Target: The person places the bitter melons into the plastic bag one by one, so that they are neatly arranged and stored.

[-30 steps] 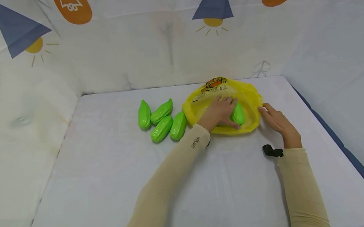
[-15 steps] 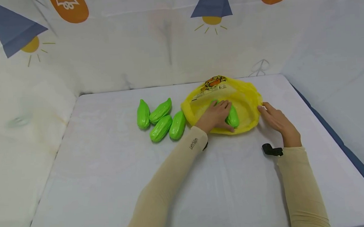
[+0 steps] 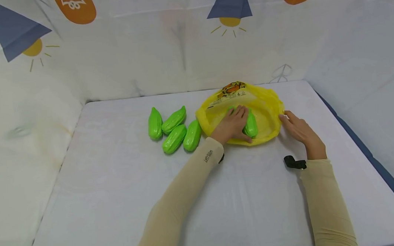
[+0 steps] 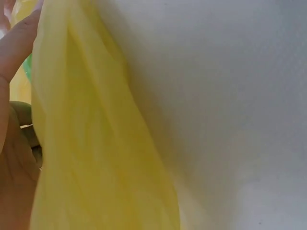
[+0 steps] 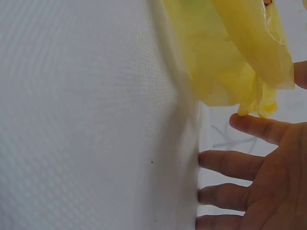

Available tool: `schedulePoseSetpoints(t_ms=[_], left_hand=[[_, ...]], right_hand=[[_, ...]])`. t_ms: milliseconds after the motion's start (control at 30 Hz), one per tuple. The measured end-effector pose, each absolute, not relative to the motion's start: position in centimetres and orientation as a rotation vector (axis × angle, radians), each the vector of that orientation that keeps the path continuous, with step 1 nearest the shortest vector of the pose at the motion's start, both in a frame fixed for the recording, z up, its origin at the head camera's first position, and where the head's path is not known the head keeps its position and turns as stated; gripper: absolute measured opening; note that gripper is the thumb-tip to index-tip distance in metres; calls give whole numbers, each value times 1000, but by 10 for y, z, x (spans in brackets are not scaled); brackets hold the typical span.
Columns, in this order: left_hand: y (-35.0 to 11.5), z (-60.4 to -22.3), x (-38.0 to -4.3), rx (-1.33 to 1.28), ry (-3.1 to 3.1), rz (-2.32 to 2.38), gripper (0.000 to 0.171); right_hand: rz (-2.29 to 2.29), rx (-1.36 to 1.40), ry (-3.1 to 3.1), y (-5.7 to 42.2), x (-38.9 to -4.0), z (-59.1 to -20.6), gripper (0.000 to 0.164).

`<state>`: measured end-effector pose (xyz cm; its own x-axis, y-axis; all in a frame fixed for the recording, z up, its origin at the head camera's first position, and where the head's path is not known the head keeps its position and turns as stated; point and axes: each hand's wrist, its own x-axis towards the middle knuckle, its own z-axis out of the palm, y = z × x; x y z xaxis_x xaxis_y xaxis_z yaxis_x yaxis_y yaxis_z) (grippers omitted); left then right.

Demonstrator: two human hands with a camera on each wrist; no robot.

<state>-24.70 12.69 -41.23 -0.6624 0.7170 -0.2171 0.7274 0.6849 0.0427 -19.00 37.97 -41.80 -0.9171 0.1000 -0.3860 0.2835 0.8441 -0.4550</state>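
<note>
A yellow plastic bag (image 3: pixel 266 113) lies with its mouth spread wide toward the back right of the table. Inside its mouth my left hand (image 3: pixel 232 125) holds a glossy green gourd (image 3: pixel 251 125) from the left, the fingers at its upper end and the thumb low. Part of a second green gourd (image 3: pixel 231 109) peeks out behind those fingers. My right hand (image 3: pixel 297 130) pinches the bag's right rim between thumb and index finger. In the right wrist view its other fingers (image 5: pixel 230 164) stretch out straight. The left wrist view is mostly filled by the bag's side (image 4: pixel 96 143).
Left of the bag lie several more green gourds (image 3: pixel 174 139) in a loose group, the nearest right beside the bag's rim. A white cloth covers the table (image 3: pixel 241 202). Behind it hangs a white printed curtain (image 3: pixel 146 55).
My left hand has shifted slightly left inside the bag, and the gourd under it has moved left too. The right hand has stayed at the rim.
</note>
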Motion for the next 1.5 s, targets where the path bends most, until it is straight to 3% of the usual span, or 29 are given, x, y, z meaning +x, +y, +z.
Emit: schedulePoseSetpoints(t_ms=[400,900,1500], left_hand=[[126,-392,-243,1225,2713,-93,114],[128,-366,-212,1409,2748,-223,111],[105,-373,-195,1426,2785,-136,107]], right_hand=[[-743,286,2672,378,-189,-417,88],[-718,248,2678,379,-189,-417,85],[-729,263,2686,379,-188,-419,86]])
